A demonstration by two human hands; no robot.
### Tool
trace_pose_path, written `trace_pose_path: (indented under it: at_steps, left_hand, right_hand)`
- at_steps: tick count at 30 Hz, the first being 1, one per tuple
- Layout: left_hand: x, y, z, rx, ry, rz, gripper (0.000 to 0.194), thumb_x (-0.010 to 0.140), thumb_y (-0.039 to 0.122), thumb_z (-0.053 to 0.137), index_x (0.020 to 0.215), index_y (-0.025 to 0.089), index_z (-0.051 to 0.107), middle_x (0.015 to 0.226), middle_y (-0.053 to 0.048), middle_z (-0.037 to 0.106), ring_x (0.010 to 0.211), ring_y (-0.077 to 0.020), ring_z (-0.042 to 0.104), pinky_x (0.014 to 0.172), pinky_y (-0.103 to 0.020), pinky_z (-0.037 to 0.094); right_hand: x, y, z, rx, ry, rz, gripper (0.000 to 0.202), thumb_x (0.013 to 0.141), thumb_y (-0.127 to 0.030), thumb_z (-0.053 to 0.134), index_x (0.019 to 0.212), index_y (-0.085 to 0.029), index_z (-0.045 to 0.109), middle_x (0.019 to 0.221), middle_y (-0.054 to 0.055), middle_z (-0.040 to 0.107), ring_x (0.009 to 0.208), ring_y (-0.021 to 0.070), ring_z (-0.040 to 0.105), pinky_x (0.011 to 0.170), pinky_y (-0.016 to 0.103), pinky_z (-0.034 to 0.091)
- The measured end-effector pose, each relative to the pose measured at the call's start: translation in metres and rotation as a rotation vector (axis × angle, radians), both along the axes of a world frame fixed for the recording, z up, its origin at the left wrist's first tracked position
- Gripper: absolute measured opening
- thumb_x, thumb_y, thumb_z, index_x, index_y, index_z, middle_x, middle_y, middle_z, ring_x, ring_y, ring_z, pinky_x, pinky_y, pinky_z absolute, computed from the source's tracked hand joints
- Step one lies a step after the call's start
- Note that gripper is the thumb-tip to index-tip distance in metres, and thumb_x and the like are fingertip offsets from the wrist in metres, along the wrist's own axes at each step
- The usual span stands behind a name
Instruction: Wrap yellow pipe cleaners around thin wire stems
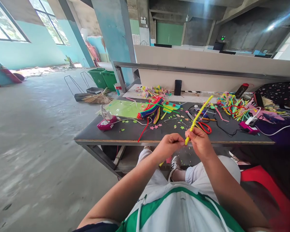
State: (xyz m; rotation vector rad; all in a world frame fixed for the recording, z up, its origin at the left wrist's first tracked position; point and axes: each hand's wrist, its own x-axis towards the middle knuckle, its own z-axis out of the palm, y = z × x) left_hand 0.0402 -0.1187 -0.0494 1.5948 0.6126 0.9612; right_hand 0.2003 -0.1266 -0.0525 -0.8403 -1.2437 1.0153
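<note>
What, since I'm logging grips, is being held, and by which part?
A long, thin, fuzzy yellow stem. The right hand pinches it near its lower end; the left hand has fingertips at that end, but whether they grip is unclear.

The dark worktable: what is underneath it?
Under the worktable are a lower shelf, a striped white shoe and part of another shoe. The tabletop and left forearm hide much; a dark shape at the left is too dim to name.
</note>
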Motion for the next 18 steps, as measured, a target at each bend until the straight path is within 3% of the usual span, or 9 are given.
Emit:
trace_pose_path:
  at_steps: [4, 6, 8, 12, 15, 18]
  left_hand:
    - [0.005, 0.000, -0.009, -0.481, -0.186, -0.281, 0.030, 0.066, 0.037, 0.074, 0.070, 0.010, 0.061, 0.051, 0.006, 0.038, 0.043, -0.0029, 0.024, 0.044, -0.020, 0.016]
    - [0.007, 0.001, -0.014, -0.568, -0.218, -0.359, 0.031, 0.063, 0.036, 0.076, 0.071, 0.009, 0.062, 0.050, 0.007, 0.035, 0.042, -0.0024, 0.024, 0.044, -0.020, 0.015]
    - [0.009, 0.004, -0.017, -0.567, -0.232, -0.345, 0.030, 0.064, 0.035, 0.076, 0.072, 0.009, 0.063, 0.052, 0.005, 0.039, 0.043, -0.0021, 0.025, 0.044, -0.020, 0.014]
    - [0.011, 0.009, -0.016, -0.382, -0.133, -0.137, 0.024, 0.069, 0.034, 0.071, 0.072, 0.011, 0.061, 0.058, 0.004, 0.047, 0.045, -0.0026, 0.027, 0.045, -0.020, 0.016]
    - [0.012, 0.011, -0.010, -0.090, 0.075, 0.071, 0.016, 0.073, 0.028, 0.063, 0.070, 0.013, 0.062, 0.059, 0.003, 0.048, 0.052, -0.0061, 0.037, 0.051, -0.020, 0.027]
    - [0.015, 0.010, -0.006, 0.200, 0.210, 0.239, 0.010, 0.073, 0.018, 0.058, 0.066, 0.014, 0.063, 0.066, 0.000, 0.055, 0.064, -0.0099, 0.048, 0.062, -0.022, 0.035]
  right_hand:
    - [-0.002, 0.006, -0.002, 0.111, 0.138, 0.240, 0.027, 0.074, -0.044, 0.069, 0.061, -0.022, 0.060, 0.062, 0.001, 0.047, 0.065, 0.0163, 0.044, 0.066, 0.033, 0.042]
    - [-0.002, 0.011, -0.004, 0.141, 0.151, 0.311, 0.029, 0.075, -0.045, 0.068, 0.060, -0.022, 0.060, 0.060, 0.000, 0.045, 0.065, 0.0164, 0.044, 0.072, 0.036, 0.043]
    - [0.002, 0.014, -0.006, 0.143, 0.142, 0.327, 0.028, 0.075, -0.045, 0.068, 0.061, -0.022, 0.061, 0.062, 0.000, 0.046, 0.066, 0.0165, 0.045, 0.074, 0.037, 0.043]
    - [0.014, 0.013, -0.007, 0.083, 0.037, 0.202, 0.023, 0.077, -0.045, 0.066, 0.073, -0.022, 0.066, 0.074, 0.002, 0.054, 0.071, 0.0168, 0.049, 0.070, 0.032, 0.043]
    - [0.018, 0.008, -0.007, 0.016, -0.039, 0.053, 0.021, 0.079, -0.043, 0.065, 0.085, -0.023, 0.066, 0.078, 0.001, 0.057, 0.071, 0.0153, 0.049, 0.069, 0.029, 0.042]
    - [0.017, 0.005, -0.008, -0.055, -0.094, -0.122, 0.023, 0.072, -0.042, 0.072, 0.079, -0.021, 0.064, 0.070, -0.001, 0.056, 0.066, 0.0139, 0.047, 0.062, 0.026, 0.039]
